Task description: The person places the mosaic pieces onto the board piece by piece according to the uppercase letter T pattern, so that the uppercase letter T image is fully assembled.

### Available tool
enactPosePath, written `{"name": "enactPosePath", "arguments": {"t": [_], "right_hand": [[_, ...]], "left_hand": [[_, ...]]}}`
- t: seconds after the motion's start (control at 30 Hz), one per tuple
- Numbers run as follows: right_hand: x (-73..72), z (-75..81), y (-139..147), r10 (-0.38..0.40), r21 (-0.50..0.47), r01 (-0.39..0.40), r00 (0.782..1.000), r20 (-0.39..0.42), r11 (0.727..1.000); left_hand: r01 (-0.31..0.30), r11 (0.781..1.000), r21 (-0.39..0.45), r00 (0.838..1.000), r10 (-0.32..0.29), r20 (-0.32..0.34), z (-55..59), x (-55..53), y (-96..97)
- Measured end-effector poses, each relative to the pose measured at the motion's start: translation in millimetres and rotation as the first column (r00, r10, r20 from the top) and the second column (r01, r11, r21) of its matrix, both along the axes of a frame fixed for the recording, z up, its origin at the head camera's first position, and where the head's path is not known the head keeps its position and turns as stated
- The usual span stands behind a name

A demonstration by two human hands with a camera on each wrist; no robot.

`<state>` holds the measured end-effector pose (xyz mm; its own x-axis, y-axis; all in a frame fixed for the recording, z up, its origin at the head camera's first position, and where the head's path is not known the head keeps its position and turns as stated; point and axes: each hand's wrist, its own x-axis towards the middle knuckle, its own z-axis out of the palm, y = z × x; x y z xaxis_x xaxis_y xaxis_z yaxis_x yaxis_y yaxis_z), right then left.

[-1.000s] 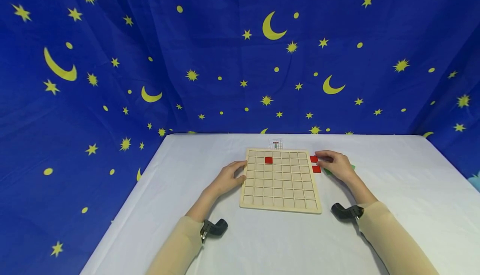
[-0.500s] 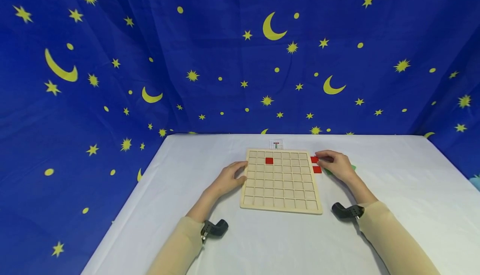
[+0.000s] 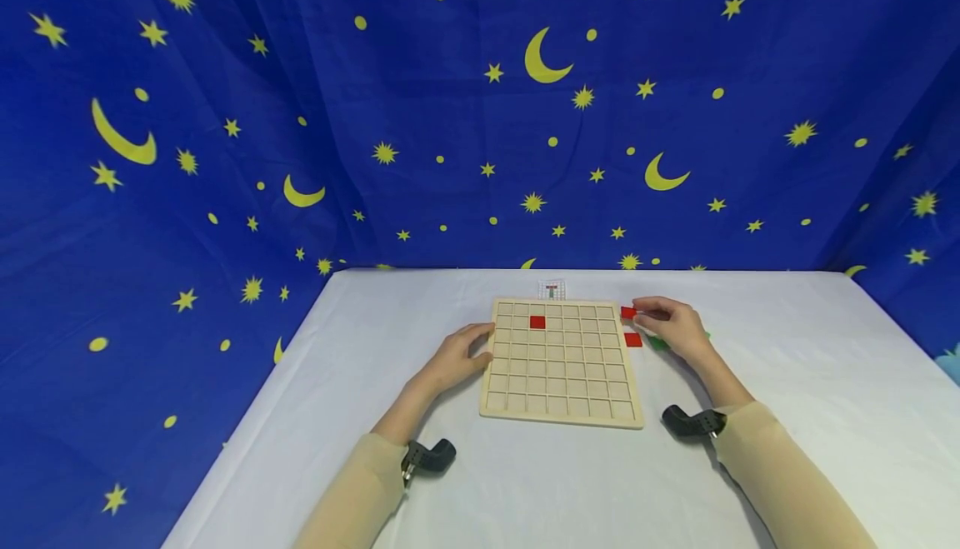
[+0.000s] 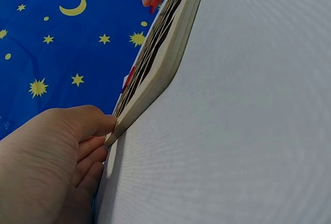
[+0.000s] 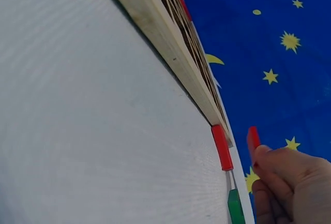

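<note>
A pale wooden grid board (image 3: pixel 560 416) lies on the white table, with one red square tile (image 3: pixel 537 322) in a cell of its upper rows. My left hand (image 3: pixel 450 359) rests against the board's left side, thumb and fingertips touching the edge. Just off the far right corner, my right hand (image 3: pixel 673 328) pinches another red tile (image 3: pixel 628 312) between thumb and fingers; in the right wrist view this tile (image 5: pixel 253 137) is raised off the table. A further red tile (image 3: pixel 633 340) lies by the board's right edge. Green tiles (image 3: pixel 658 342) are partly hidden under my right hand.
A small printed card (image 3: pixel 552 289) with a grid and a red-and-green T shape lies behind the board. Blue cloth (image 3: pixel 450 116) with yellow stars and moons hangs around the table (image 3: pixel 540 491). Black devices (image 3: pixel 431 456) are strapped at both wrists.
My right hand has picked up the farther red tile from the table, lifting it slightly. My left hand stays at the board's edge.
</note>
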<state>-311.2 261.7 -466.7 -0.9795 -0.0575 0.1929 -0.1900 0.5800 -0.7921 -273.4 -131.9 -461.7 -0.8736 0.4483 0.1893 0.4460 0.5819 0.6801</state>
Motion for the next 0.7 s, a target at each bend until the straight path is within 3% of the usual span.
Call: {"name": "enactPosePath", "arguments": {"t": [0.7], "right_hand": [[2.7,35.3,-27,0.094,-0.132,-0.096,0.995,-0.026,0.987]], "left_hand": [[0.007,1.0,0.001,1.0,-0.007,-0.019,-1.9,-1.4,-0.5]]}}
